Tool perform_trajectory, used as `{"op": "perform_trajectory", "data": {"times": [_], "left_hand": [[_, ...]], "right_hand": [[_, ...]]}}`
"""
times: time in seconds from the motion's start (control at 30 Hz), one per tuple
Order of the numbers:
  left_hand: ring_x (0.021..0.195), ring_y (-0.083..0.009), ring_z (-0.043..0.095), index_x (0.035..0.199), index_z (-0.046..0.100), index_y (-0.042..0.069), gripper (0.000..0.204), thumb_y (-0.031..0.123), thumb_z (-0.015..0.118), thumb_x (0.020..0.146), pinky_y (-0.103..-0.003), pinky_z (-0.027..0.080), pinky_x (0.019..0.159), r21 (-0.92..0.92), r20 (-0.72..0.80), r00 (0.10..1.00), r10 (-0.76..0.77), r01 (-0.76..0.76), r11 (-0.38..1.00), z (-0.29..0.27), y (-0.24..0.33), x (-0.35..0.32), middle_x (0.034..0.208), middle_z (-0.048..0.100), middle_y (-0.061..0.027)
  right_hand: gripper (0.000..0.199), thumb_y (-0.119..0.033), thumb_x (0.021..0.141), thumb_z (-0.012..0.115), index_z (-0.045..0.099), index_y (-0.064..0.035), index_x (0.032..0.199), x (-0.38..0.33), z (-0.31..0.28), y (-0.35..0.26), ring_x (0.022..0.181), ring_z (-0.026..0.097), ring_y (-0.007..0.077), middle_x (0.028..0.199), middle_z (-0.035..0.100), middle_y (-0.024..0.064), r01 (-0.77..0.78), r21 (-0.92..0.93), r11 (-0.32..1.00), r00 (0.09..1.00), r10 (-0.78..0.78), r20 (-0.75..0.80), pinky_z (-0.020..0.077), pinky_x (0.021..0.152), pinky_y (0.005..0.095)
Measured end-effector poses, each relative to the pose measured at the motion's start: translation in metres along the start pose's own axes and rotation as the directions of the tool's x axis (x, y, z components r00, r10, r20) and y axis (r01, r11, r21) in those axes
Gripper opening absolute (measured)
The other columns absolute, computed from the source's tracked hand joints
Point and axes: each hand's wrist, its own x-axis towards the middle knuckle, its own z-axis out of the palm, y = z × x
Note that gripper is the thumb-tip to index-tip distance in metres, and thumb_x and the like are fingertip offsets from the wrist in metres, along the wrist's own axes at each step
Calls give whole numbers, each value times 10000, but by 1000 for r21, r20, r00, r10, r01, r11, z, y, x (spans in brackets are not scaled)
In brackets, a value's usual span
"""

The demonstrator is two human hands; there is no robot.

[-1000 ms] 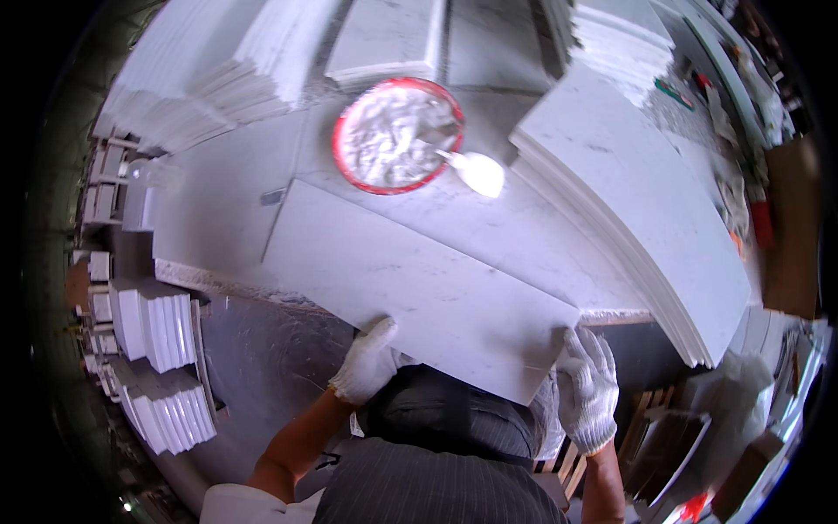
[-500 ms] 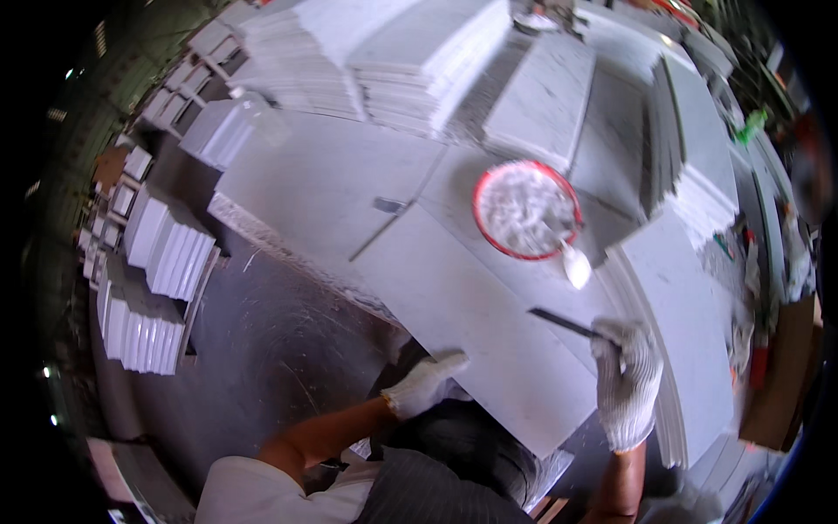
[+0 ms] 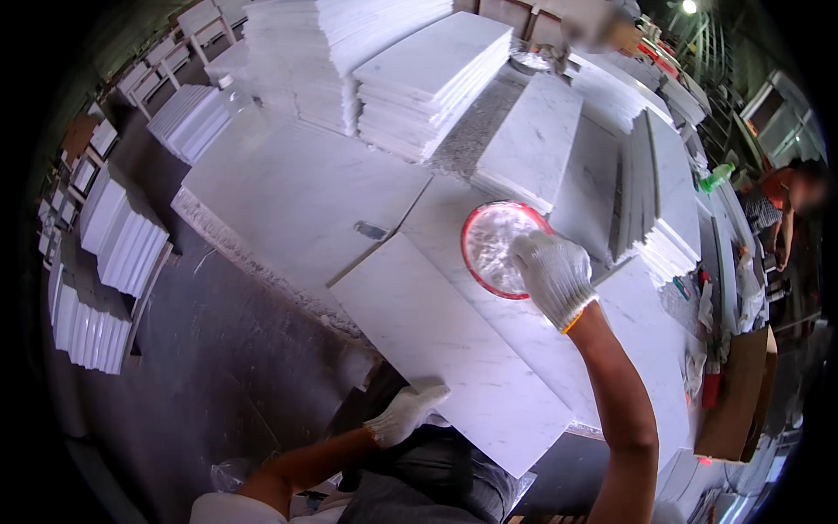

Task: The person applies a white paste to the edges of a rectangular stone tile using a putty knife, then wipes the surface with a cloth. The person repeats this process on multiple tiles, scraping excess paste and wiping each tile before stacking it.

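Observation:
A long pale stone slab (image 3: 454, 349) with faint grey veins lies slantwise in front of me, its near end jutting past the table edge. My left hand (image 3: 408, 414), in a white knit glove, grips the slab's left edge; its fingers are partly hidden. My right hand (image 3: 555, 272), gloved too, is closed at the right side of a red-rimmed bowl (image 3: 468, 262). White paste (image 3: 496, 242) fills that bowl. Whatever the right hand holds is hidden beneath it; neither the dark flat blade nor the bowl's white-handled tool shows now.
Stacked slabs (image 3: 428, 74) rise at the back, with more standing on edge (image 3: 650, 188) at the right. A small grey flat piece (image 3: 373, 230) lies beyond the slab. A cardboard box (image 3: 740, 397) stands at right, and another person (image 3: 775, 210) is farther off.
My right hand has moved up and left from beside the slab to the bowl, and the dark blade has gone out of sight. My left hand stays at the slab's edge. The view has shifted.

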Motion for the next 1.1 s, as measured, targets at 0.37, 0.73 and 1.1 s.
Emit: {"op": "perform_trajectory", "data": {"times": [0.37,0.73,1.1], "left_hand": [[879,-130,646,1177,607,8,331,251,661,959,-286,568,726,19,42,998,44,-45,999,-12,-3,0,1036,653,-61],[810,-108,610,1091,649,1,273,241,667,964,-277,550,715,35,-3,999,51,-50,998,-8,2,-2,945,610,-24],[870,-127,668,1157,635,3,297,220,670,957,-268,571,726,-34,5,999,51,-51,998,-10,-6,0,1024,667,-51]], "right_hand": [[267,-208,834,724,690,-138,1090,64,12,-119,810,687,299,1000,672,101,79,404,911,997,-80,-15,558,688,405],[207,-112,866,570,663,-139,1049,122,104,-162,946,663,359,1019,693,130,-146,417,897,954,16,301,529,764,480],[141,-109,876,634,656,-143,1011,60,39,-171,841,667,356,1035,651,125,43,701,712,995,32,-94,539,726,445]]}}
